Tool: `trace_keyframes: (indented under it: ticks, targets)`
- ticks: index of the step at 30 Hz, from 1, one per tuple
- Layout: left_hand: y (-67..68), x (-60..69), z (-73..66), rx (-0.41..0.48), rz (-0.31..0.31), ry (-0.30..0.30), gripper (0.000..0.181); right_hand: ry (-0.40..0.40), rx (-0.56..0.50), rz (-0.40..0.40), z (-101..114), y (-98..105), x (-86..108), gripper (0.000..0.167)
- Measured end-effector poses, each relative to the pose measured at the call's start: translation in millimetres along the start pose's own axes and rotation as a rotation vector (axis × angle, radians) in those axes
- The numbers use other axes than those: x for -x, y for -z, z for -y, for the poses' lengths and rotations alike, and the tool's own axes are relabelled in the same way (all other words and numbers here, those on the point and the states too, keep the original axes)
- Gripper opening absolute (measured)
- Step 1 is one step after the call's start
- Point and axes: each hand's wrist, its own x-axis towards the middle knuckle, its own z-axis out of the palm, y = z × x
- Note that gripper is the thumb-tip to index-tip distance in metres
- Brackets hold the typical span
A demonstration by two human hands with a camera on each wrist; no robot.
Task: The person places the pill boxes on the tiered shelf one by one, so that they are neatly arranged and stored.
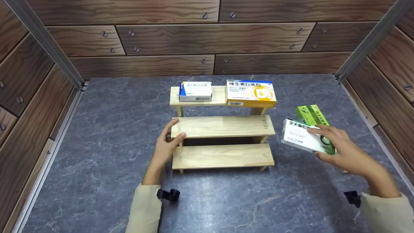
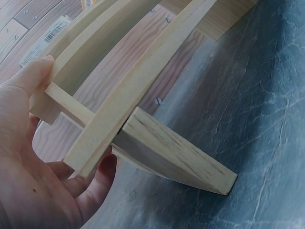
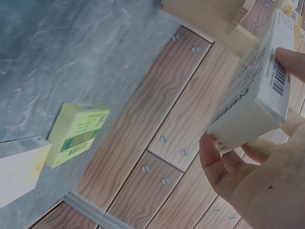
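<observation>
A three-step wooden rack stands mid-table. My left hand grips the left end of its middle step, and in the left wrist view the fingers curl round the wood. To the right of the rack, my right hand holds a white medicine box above the table, thumb on one side and fingers on the other. The box's barcode end shows in the right wrist view. On the top step sit a small white-and-blue medicine box and a larger white-and-orange one.
A green box lies on the table behind the held box. Beside it in the right wrist view is a white-and-yellow box, mostly hidden by my right hand in the head view. Wood-patterned walls enclose the grey marbled table.
</observation>
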Motion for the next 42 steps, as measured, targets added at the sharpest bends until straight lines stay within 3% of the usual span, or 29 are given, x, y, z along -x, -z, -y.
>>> trace_keyframes:
  ticks: [11,29,34,42]
  targets:
    - [0.9,0.5,1.3,-0.013,0.008,-0.007,0.059,0.098,0.007,0.033,33.2,-6.0,-29.2,0.062]
    - [2.2,-0.4,-1.0,-0.001,-0.021,-0.011,0.058,0.135,0.010,0.199,86.7,-16.5,-81.0,0.063]
    - [1.7,-0.2,-1.9,-0.007,-0.032,-0.013,0.055,0.127,0.029,0.225,92.0,-21.0,-92.8,0.065]
    - [1.8,-0.1,0.9,-0.009,0.003,-0.010,0.056,0.156,0.028,0.206,88.1,-33.2,-104.1,0.066]
